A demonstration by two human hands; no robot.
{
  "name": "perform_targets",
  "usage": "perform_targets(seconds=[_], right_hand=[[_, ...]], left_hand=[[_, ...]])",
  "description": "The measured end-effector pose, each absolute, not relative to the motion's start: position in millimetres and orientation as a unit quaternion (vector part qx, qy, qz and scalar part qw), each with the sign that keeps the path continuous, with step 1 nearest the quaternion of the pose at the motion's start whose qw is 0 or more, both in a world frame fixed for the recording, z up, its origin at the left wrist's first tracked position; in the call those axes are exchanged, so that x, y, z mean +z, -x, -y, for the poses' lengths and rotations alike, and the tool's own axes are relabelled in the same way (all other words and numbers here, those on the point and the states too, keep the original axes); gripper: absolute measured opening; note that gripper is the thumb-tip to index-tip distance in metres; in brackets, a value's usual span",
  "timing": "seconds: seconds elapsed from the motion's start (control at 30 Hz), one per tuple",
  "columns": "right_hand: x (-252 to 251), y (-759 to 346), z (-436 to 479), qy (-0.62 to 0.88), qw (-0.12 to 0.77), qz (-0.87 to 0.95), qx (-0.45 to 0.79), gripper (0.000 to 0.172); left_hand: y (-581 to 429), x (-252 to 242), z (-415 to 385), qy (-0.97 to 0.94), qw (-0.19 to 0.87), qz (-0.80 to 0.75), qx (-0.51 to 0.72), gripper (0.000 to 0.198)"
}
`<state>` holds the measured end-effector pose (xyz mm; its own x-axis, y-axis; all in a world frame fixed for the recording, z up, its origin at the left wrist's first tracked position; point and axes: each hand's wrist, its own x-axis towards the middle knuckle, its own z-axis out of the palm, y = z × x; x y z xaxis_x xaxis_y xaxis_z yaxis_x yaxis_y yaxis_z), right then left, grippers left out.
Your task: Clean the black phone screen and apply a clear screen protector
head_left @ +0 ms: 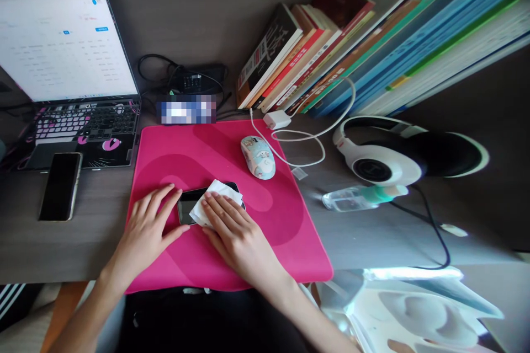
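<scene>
A black phone [187, 205] lies flat on the pink desk mat [281, 215]. My left hand [147, 229] rests beside its left end, fingers spread, thumb against the phone's edge. My right hand [234, 229] lies flat on a white wipe [215, 193] spread over the phone's screen, fingers stretched out and pressing it down. The phone's right half is hidden under the wipe and my fingers.
A patterned computer mouse [258, 156] sits on the mat's far side. A second phone [61, 185] and an open laptop [68, 74] are at the left. Leaning books [351, 38], white headphones [385, 157], a clear spray bottle [360, 197] and cables lie to the right.
</scene>
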<state>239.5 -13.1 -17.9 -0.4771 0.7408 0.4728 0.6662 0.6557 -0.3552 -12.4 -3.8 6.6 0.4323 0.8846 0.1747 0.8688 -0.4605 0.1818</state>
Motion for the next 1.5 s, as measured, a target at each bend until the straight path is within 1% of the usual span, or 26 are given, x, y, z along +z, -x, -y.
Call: perform_targets(seconds=[0.47, 0.57, 0.73, 0.97, 1.17, 1.3, 1.4, 1.5], right_hand=[[-18, -237, 12, 0.411, 0.305, 0.857, 0.062, 0.074], [-19, -237, 13, 0.412, 0.301, 0.858, 0.058, 0.072], [-19, -237, 14, 0.410, 0.295, 0.862, 0.042, 0.060], [-22, -238, 14, 0.409, 0.296, 0.862, 0.049, 0.056], [-12, -246, 28, 0.409, 0.271, 0.871, 0.001, 0.045], [-3, -255, 40, 0.444, 0.251, 0.860, -0.026, 0.039], [-4, -258, 39, 0.477, 0.243, 0.844, -0.038, 0.039], [-11, -260, 28, 0.490, 0.245, 0.836, -0.027, 0.047]], left_hand=[[14, 6, 4, -0.850, 0.024, -0.513, 0.115, 0.070], [14, 5, 4, -0.850, 0.018, -0.513, 0.117, 0.070], [14, 1, 5, -0.853, 0.016, -0.509, 0.117, 0.068], [12, 4, 6, -0.849, 0.030, -0.514, 0.119, 0.067], [13, 3, 7, -0.845, 0.042, -0.518, 0.125, 0.065], [13, 8, 5, -0.850, 0.042, -0.511, 0.122, 0.063], [13, 13, 2, -0.854, 0.039, -0.507, 0.112, 0.062], [15, 14, -1, -0.857, 0.039, -0.501, 0.113, 0.061]])
